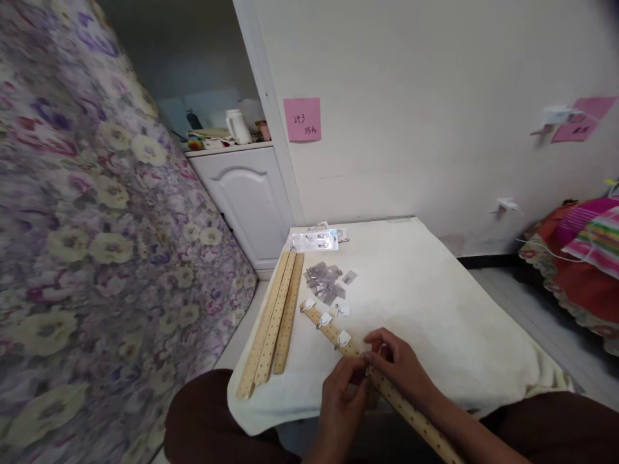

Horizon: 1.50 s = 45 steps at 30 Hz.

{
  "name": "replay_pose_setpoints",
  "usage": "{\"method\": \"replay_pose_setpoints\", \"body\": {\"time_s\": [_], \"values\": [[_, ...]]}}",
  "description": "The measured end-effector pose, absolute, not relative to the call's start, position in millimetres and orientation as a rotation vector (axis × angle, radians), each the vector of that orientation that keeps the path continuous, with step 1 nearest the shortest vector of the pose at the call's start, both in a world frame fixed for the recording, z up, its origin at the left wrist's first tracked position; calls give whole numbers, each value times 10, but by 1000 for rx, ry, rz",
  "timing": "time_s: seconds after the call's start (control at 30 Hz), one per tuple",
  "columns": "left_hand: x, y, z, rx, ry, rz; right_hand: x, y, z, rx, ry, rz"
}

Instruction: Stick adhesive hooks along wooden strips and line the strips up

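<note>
Left hand [342, 394] and right hand [402, 362] at a perforated wooden strip [401, 405]
Both curled close; cannot tell whether either clamps it.

A floral curtain [111, 245] hangs left of a white cabinet [249, 206], where a white jug [238, 127] stands. A handwritten pink note [302, 120] is stuck to the pale wall [396, 116]. At far right, a striped cloth [599, 235] lies over red fabric [554, 277], near a white plug [507, 203].
</note>
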<state>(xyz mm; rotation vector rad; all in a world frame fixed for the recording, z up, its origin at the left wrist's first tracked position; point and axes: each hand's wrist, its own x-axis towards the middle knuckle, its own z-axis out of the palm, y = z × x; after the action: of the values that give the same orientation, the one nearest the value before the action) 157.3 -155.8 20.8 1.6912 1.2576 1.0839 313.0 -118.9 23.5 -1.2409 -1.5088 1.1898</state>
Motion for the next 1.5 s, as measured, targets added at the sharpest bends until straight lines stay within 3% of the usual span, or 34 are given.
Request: {"method": "replay_pose_setpoints", "body": {"time_s": [0.9,1.5], "values": [[1557,-1492,-219,1358,1263,1118,3176,-973,-90,-1253,-1556,1371],[1406,-1516,-213,1792,1407,955,3219,-921,-165,-1264,-1549,1451]]}}
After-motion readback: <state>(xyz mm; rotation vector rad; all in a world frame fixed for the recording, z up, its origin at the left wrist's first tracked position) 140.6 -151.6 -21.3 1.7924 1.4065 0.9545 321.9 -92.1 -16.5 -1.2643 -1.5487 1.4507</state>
